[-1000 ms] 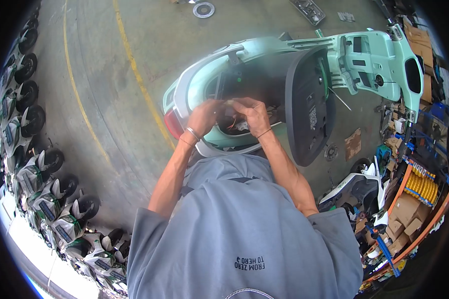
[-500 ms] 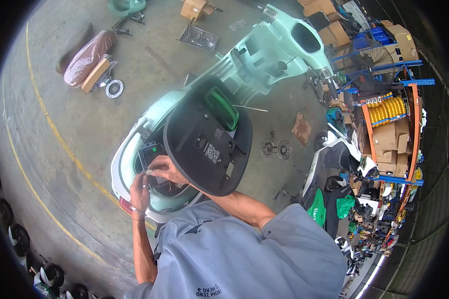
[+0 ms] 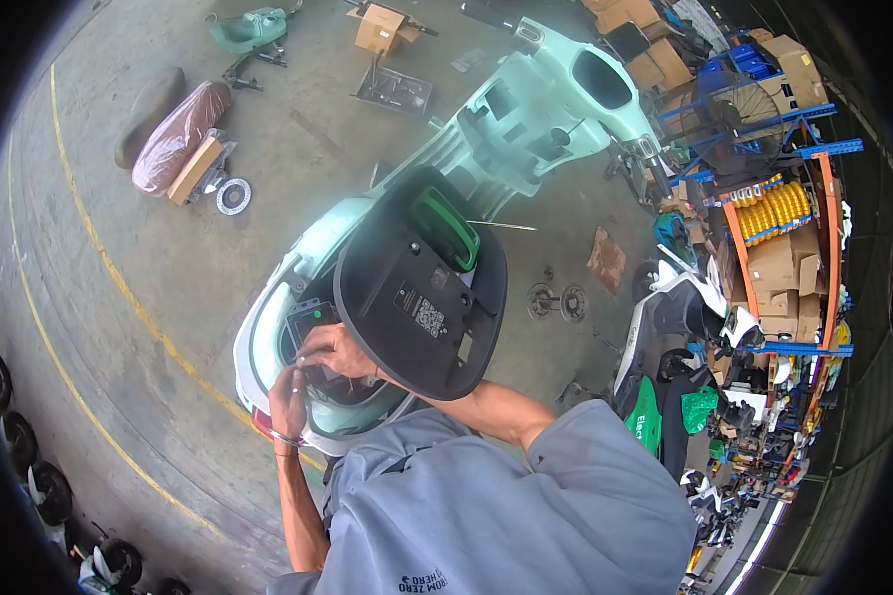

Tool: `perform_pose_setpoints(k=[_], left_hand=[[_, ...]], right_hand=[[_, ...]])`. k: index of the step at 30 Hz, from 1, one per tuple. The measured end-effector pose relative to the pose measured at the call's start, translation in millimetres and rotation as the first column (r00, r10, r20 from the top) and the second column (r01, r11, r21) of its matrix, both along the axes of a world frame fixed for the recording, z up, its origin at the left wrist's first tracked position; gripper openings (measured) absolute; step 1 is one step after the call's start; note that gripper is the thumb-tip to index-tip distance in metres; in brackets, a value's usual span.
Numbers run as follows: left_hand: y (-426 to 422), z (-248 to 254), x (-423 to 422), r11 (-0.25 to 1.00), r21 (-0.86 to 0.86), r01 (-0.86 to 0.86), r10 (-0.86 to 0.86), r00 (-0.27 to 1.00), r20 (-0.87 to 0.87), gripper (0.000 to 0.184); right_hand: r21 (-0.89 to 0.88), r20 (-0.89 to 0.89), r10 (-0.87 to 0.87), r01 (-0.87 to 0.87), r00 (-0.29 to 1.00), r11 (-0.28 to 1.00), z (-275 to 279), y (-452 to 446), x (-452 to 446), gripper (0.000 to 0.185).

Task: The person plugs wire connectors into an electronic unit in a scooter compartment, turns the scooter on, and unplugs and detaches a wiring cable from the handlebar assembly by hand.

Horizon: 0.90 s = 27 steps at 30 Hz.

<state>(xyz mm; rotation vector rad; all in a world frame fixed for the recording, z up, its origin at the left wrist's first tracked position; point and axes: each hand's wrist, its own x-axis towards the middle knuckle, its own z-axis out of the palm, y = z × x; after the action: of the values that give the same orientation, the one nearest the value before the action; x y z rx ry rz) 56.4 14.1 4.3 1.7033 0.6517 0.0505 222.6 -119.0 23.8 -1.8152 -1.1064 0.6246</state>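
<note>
A mint-green scooter (image 3: 318,243) stands before me with its dark seat (image 3: 397,297) tipped up, the underside with a QR label facing me. Below it, a dark unit with a green dot (image 3: 317,313) sits in the open rear compartment. My left hand (image 3: 288,405) is at the compartment's rear edge, fingers pinched together. My right hand (image 3: 333,350) reaches in under the raised seat, its fingertips meeting those of the left. Whatever small thing lies between the fingertips is too small to make out. Thin wires show just below the right hand.
A wrapped seat (image 3: 181,137) and a brake disc (image 3: 233,196) lie on the floor at left. A metal tray (image 3: 395,91) is farther ahead. At right are a white scooter (image 3: 690,293), metal discs (image 3: 558,302) and a shelf rack (image 3: 754,278) with boxes. Wheels (image 3: 50,491) line the lower left.
The view has shifted slightly, so the scene sits a little lower and to the right. Both hands stay together at the compartment, with the fingers only slightly moved.
</note>
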Motion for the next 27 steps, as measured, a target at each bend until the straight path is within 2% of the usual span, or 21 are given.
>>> perform_pose_setpoints(k=[4,5,6,7,8,12,14,17,18,21,23,24,25,26,27], left_hand=[[5,6,8,1.0,-0.002,-0.016,0.016,1.0,-0.009,0.03],[8,7,9,0.998,0.062,0.023,-0.024,0.999,0.026,0.028],[11,6,9,0.99,0.13,0.061,-0.068,0.996,0.051,0.026],[12,4,4,0.984,0.166,0.066,-0.075,0.996,0.052,0.025],[14,0,4,0.976,0.205,0.069,-0.083,0.994,0.063,0.024],[11,-8,0,0.979,0.204,0.002,-0.002,1.0,0.001,0.023],[11,-9,1,0.972,0.234,0.0,-0.013,0.999,0.053,0.02],[10,-20,0,0.947,0.317,0.042,-0.048,0.999,0.012,0.023],[9,-25,-3,0.945,0.322,0.051,-0.054,0.999,0.0,0.024],[8,2,-1,0.959,0.268,0.087,-0.077,0.996,-0.047,0.027],[3,21,0,0.984,0.122,0.13,-0.122,0.99,-0.073,0.034],[-2,28,1,0.986,0.108,0.123,-0.115,0.99,-0.083,0.034],[-7,34,3,0.981,0.148,0.122,-0.116,0.992,-0.049,0.037],[-12,36,4,0.974,0.192,0.119,-0.118,0.993,-0.014,0.04],[-17,27,3,0.983,0.18,0.027,-0.029,1.0,0.01,0.038]], right_hand=[[0.007,-0.107,-0.167,0.169,0.98,0.986,5,7,-8,0.014],[0.066,-0.199,-0.175,0.191,0.964,0.979,-6,9,-11,0.013],[0.042,-0.303,-0.177,0.199,0.936,0.979,0,8,-11,0.012],[-0.005,-0.308,-0.224,0.234,0.925,0.972,0,9,-12,0.011],[-0.039,-0.504,-0.265,0.284,0.822,0.958,-4,9,-15,0.012],[-0.114,-0.493,-0.343,0.331,0.8,0.937,1,8,-10,0.015],[-0.109,-0.527,-0.34,0.334,0.779,0.936,2,8,-6,0.015],[-0.12,-0.619,-0.364,0.374,0.696,0.92,0,6,-1,0.017],[-0.181,-0.607,-0.377,0.34,0.7,0.923,4,4,1,0.018],[-0.235,-0.703,-0.356,0.271,0.616,0.933,-9,-4,4,0.015],[-0.247,-0.744,-0.321,0.205,0.585,0.947,-10,-5,1,0.015],[-0.243,-0.781,-0.287,0.152,0.555,0.958,-7,-5,-1,0.016],[-0.241,-0.733,-0.261,0.118,0.629,0.963,0,-2,-4,0.017],[-0.25,-0.735,-0.261,0.108,0.625,0.962,-1,-2,-9,0.017],[-0.247,-0.705,-0.274,0.135,0.655,0.96,-1,0,-13,0.017]])
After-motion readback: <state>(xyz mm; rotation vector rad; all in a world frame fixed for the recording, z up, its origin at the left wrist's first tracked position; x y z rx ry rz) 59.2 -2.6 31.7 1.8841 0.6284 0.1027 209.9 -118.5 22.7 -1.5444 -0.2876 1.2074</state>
